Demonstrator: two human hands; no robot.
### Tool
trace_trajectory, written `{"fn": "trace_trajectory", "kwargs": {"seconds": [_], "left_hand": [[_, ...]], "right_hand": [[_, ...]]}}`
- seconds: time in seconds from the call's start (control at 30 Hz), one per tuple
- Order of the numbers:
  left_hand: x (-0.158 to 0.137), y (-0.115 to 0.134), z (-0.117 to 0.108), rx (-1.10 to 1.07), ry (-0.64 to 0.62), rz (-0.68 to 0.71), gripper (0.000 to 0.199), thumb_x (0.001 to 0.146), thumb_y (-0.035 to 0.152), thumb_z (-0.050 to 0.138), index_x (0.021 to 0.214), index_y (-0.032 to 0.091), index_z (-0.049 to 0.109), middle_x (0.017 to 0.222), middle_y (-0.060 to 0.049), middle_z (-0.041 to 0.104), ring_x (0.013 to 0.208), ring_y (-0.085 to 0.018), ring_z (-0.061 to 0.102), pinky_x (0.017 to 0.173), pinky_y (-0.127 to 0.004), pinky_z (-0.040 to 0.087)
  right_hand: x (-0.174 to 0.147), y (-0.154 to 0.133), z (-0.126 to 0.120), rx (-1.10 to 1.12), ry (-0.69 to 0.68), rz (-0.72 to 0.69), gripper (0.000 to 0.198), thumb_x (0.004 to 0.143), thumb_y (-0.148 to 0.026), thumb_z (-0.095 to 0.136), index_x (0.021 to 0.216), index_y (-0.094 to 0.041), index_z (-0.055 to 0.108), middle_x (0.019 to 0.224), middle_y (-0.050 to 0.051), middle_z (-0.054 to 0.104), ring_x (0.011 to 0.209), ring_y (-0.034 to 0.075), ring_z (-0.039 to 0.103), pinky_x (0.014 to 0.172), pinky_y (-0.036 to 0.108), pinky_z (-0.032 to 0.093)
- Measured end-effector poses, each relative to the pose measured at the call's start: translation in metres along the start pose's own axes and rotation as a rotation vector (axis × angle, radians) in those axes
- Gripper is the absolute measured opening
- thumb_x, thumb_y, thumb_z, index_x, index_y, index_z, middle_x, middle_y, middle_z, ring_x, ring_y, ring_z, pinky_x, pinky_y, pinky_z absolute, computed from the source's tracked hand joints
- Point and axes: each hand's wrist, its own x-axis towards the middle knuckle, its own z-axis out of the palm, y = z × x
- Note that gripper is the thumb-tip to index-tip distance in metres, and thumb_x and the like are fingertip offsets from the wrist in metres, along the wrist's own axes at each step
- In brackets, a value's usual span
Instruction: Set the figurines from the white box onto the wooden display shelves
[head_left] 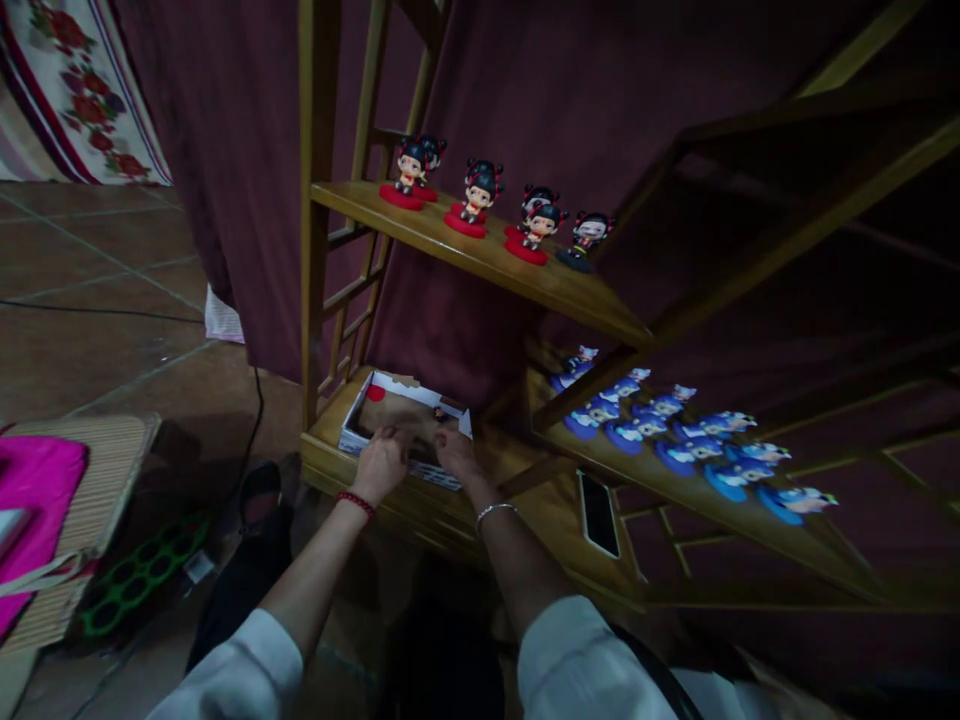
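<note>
A shallow open cardboard box [389, 381], pale outside and brown inside, sits on the low wooden shelf in front of me. My left hand [385, 462] reaches over its near wall with the fingers curled down inside. My right hand [454, 453] is in the box's right part, fingers bent; what either hand grips is too dim and smeared to make out. Just beyond my right fingertips is a small dark object [439, 412], perhaps a figurine's head. A red round piece [376, 393] lies in the box's far left corner.
Above, a wooden shelf [480, 255] bears several black-haired figurines [480, 190], mostly on red bases. Several blue figurines [637, 428] stand on the right shelf. A phone [598, 513] lies right of the box. Left are a green tray with round holes [142, 575] and pink cloth [49, 490].
</note>
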Motion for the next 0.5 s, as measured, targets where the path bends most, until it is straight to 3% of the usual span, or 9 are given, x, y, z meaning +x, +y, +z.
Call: {"fn": "trace_trajectory", "kwargs": {"seconds": [0.3, 0.5], "left_hand": [[0.015, -0.016, 0.003, -0.090, -0.082, 0.086, 0.029, 0.083, 0.015, 0.036, 0.104, 0.021, 0.056, 0.098, -0.006, 0.060, 0.094, -0.016, 0.054, 0.083, -0.026, 0.042], [0.024, -0.017, -0.003, -0.068, -0.191, 0.120, 0.028, 0.084, 0.019, 0.036, 0.105, 0.021, 0.056, 0.098, -0.006, 0.062, 0.091, -0.016, 0.057, 0.079, -0.026, 0.043]], "right_hand": [[0.055, 0.007, 0.019, -0.167, 0.084, -0.064, 0.040, 0.077, -0.017, 0.046, 0.116, -0.023, 0.052, 0.124, 0.004, 0.048, 0.111, 0.016, 0.044, 0.094, 0.024, 0.033], [0.077, 0.009, 0.026, -0.210, 0.060, -0.041, 0.042, 0.080, -0.023, 0.045, 0.122, -0.021, 0.047, 0.116, 0.009, 0.052, 0.106, 0.018, 0.047, 0.089, 0.025, 0.034]]}}
